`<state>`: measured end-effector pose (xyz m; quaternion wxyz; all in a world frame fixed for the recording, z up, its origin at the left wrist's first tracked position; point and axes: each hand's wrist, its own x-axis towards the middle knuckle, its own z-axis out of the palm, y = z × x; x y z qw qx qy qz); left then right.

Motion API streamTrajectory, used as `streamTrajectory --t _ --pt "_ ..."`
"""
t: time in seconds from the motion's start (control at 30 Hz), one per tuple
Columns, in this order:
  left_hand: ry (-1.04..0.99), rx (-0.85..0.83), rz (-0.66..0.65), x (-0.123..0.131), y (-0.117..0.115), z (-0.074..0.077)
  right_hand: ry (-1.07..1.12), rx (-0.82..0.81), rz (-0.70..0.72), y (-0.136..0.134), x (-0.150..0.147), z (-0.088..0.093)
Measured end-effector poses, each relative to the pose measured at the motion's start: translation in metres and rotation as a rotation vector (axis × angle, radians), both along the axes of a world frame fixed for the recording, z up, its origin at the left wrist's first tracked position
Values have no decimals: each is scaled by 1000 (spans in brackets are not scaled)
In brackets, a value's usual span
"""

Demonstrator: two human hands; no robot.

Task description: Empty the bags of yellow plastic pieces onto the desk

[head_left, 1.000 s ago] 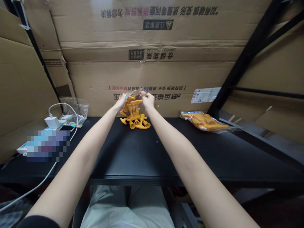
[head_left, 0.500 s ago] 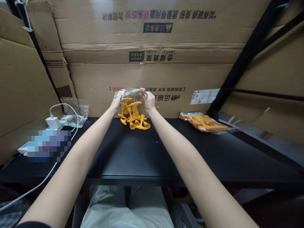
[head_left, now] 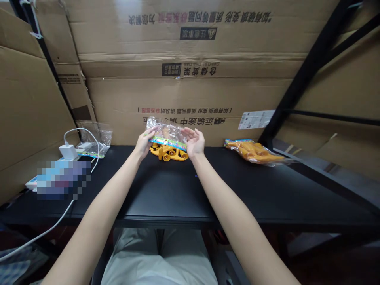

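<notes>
A clear plastic bag with a colourful printed strip along its lower edge hangs between my hands. My left hand pinches its left end. At the bag's right end is my right hand, palm turned toward it and fingers stretched out; whether it touches the plastic is hard to see. Below and behind the bag, several loose orange plastic pieces with flared cup ends and T-shaped ends lie heaped on the black tabletop. The bag covers the upper part of the heap.
A second clear bag, filled with similar orange pieces, lies on the right. On the left are a crumpled clear bag, a white charger plug with a cable, and a power strip. Cardboard stands behind the table.
The bag has come down from above the orange heap and tipped, its printed strip now low and facing me. My right hand has moved right and spread its fingers.
</notes>
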<state>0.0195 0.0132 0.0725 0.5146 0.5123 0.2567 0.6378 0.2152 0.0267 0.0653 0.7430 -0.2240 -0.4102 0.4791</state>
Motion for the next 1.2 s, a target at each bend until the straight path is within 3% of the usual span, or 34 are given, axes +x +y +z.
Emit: streamTrajectory --t 0.17,0.27,0.37,0.47,0.57,0.73,0.87,1.07,1.2 --pt "14 -216 -82 -1 -4 -36 170 -290 -40 13 8 -33" --pt "34 -288 -77 -7 -4 -49 141 -382 25 13 11 -39" --pt "59 -321 -153 -13 -4 -55 73 -432 137 7 10 -39" --pt "91 -301 -272 -16 -7 -55 29 -464 212 1 5 -36" --pt "100 -247 -300 -16 -11 -50 28 -419 182 -2 1 -34" --pt "64 -187 -169 -13 -10 -46 95 -173 -16 1 5 -28" --pt "55 -199 -89 -15 -7 -47 59 -7 -73 4 9 -25" --pt "0 -245 -105 -22 -7 -42 36 -180 -196 15 10 -40" --pt "122 -230 26 -19 -7 -44 15 -272 -140 13 3 -45"
